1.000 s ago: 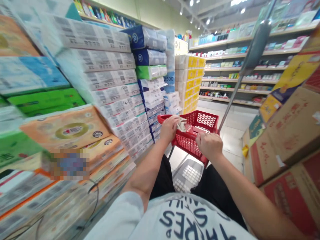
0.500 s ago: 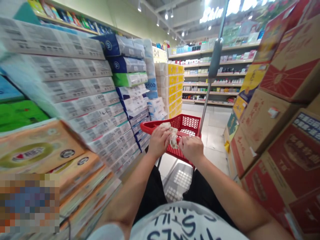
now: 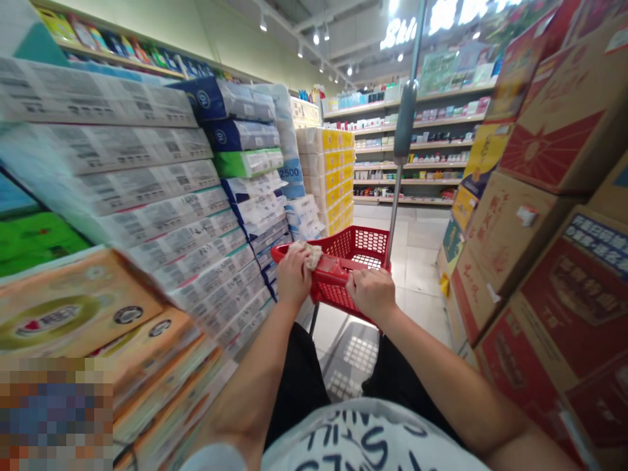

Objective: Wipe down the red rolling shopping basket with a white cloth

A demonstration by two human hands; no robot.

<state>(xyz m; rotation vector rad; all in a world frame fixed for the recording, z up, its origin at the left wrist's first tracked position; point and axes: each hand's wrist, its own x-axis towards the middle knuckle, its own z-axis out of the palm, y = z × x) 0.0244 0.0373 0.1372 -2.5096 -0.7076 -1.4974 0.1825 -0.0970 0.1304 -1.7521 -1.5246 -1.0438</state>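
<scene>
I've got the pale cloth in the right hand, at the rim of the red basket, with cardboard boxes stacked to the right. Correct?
Not quite: the head view shows the pale cloth in the left hand. It is at the rim of the red basket, with cardboard boxes stacked to the right.

Stands upright near the frame's centre as a red, lattice-walled shopping cart (image 3: pixel 338 292). Lies crumpled at its near rim, leftward, as a pale cloth (image 3: pixel 313 255).
</scene>
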